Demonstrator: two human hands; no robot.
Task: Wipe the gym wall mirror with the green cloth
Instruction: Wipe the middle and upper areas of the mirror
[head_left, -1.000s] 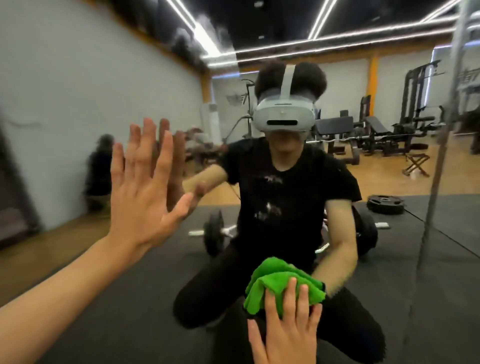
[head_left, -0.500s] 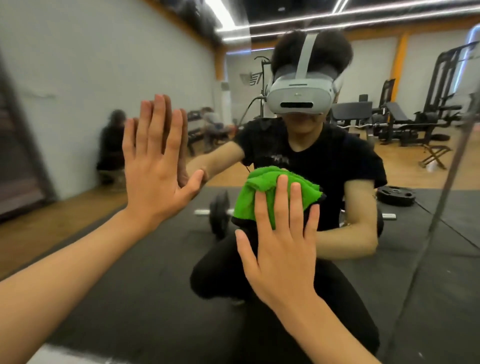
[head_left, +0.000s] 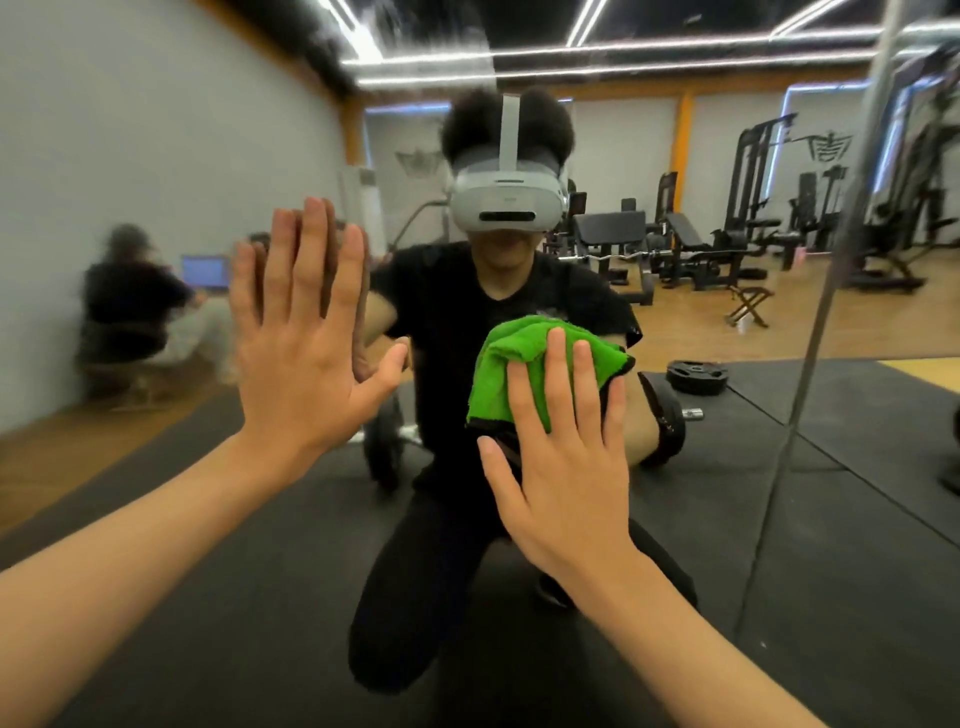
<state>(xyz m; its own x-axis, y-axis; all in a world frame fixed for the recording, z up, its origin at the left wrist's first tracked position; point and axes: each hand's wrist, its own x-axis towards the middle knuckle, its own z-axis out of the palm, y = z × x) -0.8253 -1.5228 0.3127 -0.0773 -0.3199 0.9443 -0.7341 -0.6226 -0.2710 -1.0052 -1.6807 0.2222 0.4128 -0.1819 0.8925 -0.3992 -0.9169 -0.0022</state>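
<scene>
Green cloth (head_left: 524, 371) sits bunched under our flat right hand (head_left: 563, 467) against the mirror (head_left: 857, 467); our left hand (head_left: 306, 358) braces, fingers spread. Bunched folds could slip free, and the bare palm may smudge glass.

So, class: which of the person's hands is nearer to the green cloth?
Right. The right hand lies flat on the green cloth, pressing it to the mirror. The left hand rests bare on the glass, apart from it.
</scene>
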